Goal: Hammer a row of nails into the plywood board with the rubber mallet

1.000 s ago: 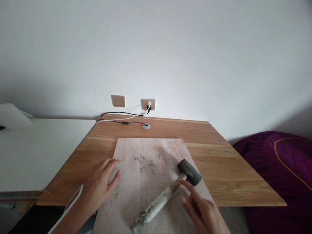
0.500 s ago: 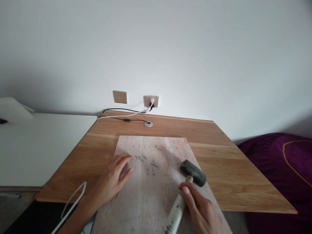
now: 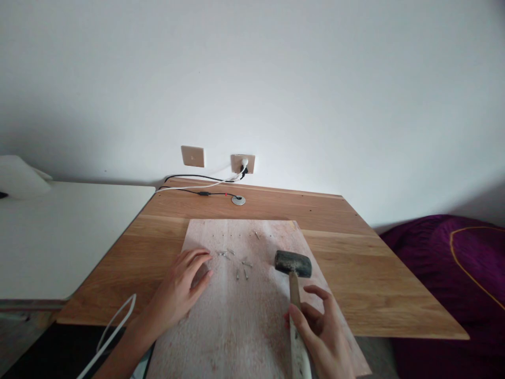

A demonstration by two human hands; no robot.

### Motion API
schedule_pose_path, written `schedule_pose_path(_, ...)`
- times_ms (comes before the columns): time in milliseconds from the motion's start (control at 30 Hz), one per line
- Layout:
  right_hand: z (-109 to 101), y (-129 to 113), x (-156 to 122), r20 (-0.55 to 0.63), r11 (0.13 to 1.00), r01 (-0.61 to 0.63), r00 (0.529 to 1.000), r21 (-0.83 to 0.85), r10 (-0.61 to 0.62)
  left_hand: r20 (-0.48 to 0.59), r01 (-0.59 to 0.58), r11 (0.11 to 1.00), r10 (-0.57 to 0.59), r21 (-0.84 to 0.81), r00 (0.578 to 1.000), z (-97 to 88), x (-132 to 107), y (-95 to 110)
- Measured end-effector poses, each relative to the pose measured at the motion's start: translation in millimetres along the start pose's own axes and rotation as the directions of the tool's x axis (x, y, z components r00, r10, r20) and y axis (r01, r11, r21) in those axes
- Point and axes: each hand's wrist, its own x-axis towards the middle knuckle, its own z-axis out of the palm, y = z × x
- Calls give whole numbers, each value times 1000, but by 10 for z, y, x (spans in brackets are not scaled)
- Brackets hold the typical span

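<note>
A pale, worn board (image 3: 240, 316) lies on a wooden desk (image 3: 355, 273). Several small loose nails (image 3: 236, 263) are scattered across its far half. My left hand (image 3: 179, 292) rests on the board's left part, fingers stretched out toward the nails and holding nothing. My right hand (image 3: 323, 331) is wrapped round the paint-stained wooden handle of a mallet (image 3: 294, 273). Its black rubber head sits just right of the nails, and the handle points back toward me.
A white table (image 3: 59, 237) adjoins the desk on the left. Black and white cables (image 3: 197, 187) run from a wall socket (image 3: 242, 163) over the desk's back edge. A purple cushion (image 3: 445, 263) lies at the right. A white cable loop (image 3: 114, 321) hangs by my left forearm.
My right hand took hold of the mallet handle and swung it so the handle points toward me, its head shifting left. My left hand slid forward toward the nails.
</note>
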Motion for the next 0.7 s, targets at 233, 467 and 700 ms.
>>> schedule_pose_path(233, -76, 67, 67, 93, 991, 35, 995, -129, -23, 6, 8, 1000, -8, -2, 1000, -3, 24, -16)
schedule_pose_path(467, -356, 27, 303, 318, 744, 322, 935, -585, -155, 5, 0, 1000, 0, -15, 1000, 12, 29, -46)
schedule_pose_path(700, -418, -47, 370, 507, 567, 536, 832, -625, -228, -19, -6, 999, 5, -33, 1000, 31, 25, -54)
